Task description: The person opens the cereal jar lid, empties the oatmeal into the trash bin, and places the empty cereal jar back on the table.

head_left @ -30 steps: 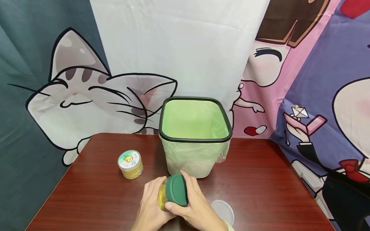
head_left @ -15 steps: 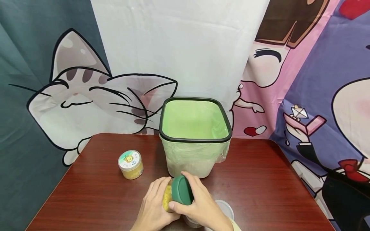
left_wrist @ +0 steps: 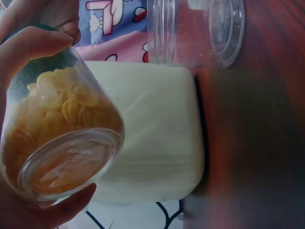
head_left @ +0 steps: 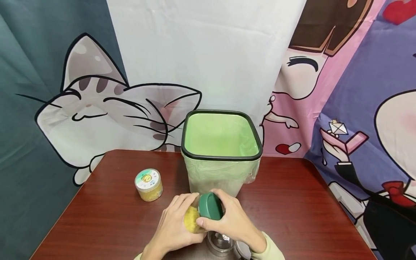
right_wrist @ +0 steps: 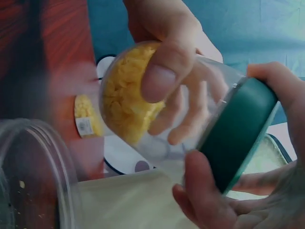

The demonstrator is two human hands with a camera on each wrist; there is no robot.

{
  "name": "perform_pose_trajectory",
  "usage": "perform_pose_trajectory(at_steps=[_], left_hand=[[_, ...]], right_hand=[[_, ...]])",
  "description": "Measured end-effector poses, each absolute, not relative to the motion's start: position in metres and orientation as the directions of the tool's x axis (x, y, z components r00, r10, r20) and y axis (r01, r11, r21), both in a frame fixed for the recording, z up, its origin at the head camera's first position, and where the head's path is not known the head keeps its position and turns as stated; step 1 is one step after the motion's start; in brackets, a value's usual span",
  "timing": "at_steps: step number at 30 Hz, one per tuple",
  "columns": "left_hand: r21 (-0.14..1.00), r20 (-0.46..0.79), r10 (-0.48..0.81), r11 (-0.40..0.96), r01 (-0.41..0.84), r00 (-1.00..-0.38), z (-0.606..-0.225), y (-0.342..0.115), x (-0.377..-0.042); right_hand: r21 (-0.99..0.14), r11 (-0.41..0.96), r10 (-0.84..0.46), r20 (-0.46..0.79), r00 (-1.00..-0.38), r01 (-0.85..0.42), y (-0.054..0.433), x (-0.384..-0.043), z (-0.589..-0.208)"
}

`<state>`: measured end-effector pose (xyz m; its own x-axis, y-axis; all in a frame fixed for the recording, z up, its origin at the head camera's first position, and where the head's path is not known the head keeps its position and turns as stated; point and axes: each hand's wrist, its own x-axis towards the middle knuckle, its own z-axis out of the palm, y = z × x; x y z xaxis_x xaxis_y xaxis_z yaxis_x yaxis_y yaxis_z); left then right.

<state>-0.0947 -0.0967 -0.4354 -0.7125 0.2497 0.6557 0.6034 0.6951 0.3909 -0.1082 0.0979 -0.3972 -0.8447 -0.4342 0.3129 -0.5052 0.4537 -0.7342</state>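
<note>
My left hand (head_left: 175, 225) grips a clear jar (left_wrist: 64, 107) of yellow flakes round its body. The jar is tilted, its base toward the left wrist camera. Fingers and thumb of my right hand (head_left: 234, 218) hold the green lid (right_wrist: 240, 131), which sits on the jar's mouth. In the right wrist view the flakes lie at the base end and the part near the lid is see-through. Below the hands stands an open clear container (head_left: 221, 243), with a few crumbs visible in the right wrist view. A pale round lid (head_left: 242, 249) is partly hidden by my right wrist.
A light green bin (head_left: 212, 177) with a black rim and a plastic liner stands just beyond the hands. To the left sits a second jar (head_left: 148, 185) of yellow contents with a printed lid. Behind the red-brown table (head_left: 107, 213) hangs a cartoon cloth.
Both hands have shifted to the right with the jar and moved slightly up. The open clear container has come into view beneath them, while the pale lid is more covered by my right arm.
</note>
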Motion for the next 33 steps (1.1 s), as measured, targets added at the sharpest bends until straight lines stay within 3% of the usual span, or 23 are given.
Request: perform_pose_trajectory(at_steps=[7,15,22,33], left_hand=[[0.406,0.6,0.274,0.705,0.581,-0.752,-0.436,-0.095,-0.1],[0.437,0.523,0.341,0.679,0.59,-0.781,-0.435,-0.094,-0.104],[0.53,0.496,0.388,0.573,0.625,-0.777,-0.436,-0.098,-0.105],[0.532,0.442,0.423,0.586,0.611,-0.791,-0.43,-0.101,-0.111]], right_hand=[[-0.72,0.499,-0.477,0.236,-0.847,-0.482,0.107,-0.117,-0.393],[-0.723,0.442,-0.492,0.299,-0.818,-0.53,0.11,-0.119,-0.4],[-0.61,0.432,-0.579,0.377,-0.723,-0.664,0.112,-0.118,-0.399],[-0.589,0.435,-0.6,0.375,-0.707,-0.681,0.112,-0.124,-0.398]])
